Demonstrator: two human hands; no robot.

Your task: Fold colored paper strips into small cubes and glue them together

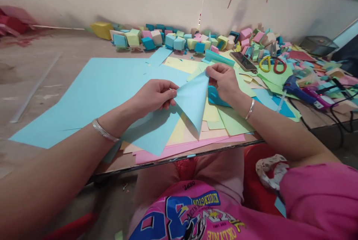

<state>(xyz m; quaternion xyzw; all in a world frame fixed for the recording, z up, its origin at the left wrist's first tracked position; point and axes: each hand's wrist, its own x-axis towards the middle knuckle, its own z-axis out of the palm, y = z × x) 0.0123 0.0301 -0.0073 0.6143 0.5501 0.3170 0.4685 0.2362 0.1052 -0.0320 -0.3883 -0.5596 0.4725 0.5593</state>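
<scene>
A light blue sheet of paper (194, 100), folded into a triangle-like shape, is held up between my two hands above the table. My left hand (159, 96) pinches its left corner between thumb and fingers. At the top corner, the thumb and fingers of my right hand (223, 79) are closed on the paper. The lower point of the sheet hangs over a pile of yellow, green and pink paper (192, 146). Under my left hand and forearm lie large light blue sheets (103, 90), spread flat.
Many small coloured paper boxes (179, 42) line the wall. On the right lie a phone (242, 62), scissors with yellow and red handles (272, 64), a blue glue gun (298, 89) with cables, and paper scraps. A clear strip (36, 87) lies at left. The table's front edge is near my lap.
</scene>
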